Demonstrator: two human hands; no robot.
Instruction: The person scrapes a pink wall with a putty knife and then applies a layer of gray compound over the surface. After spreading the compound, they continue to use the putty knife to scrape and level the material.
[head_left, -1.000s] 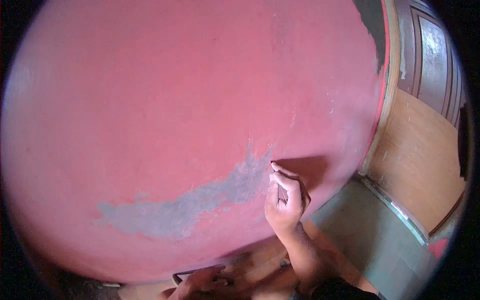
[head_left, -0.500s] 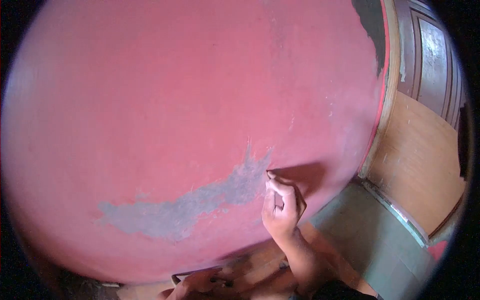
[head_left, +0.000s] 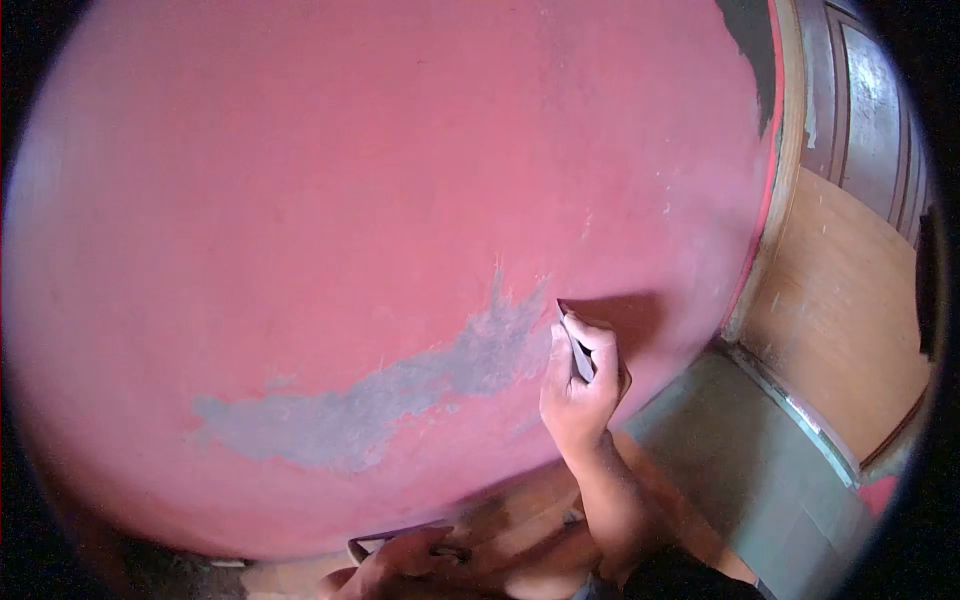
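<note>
My right hand [head_left: 585,375] is closed round a thin scraper blade [head_left: 579,352], whose dark tip touches or nearly touches the pink wall [head_left: 330,200]. Just left of the tip, an irregular grey patch [head_left: 400,395] spreads down and to the left across the wall. At the bottom, my left hand [head_left: 395,565] is closed round a flat, dark-edged object [head_left: 375,545], most of which is hidden by the fingers.
A wooden door frame [head_left: 790,150] borders the wall at the right, beside a brown board [head_left: 840,300]. A dark grey patch [head_left: 752,45] lies at the wall's upper right. Grey-green floor [head_left: 720,440] shows at the lower right.
My right hand has moved up and slightly right, and the blade between its fingers now shows more. My left hand has shifted slightly, with more of its flat object visible.
</note>
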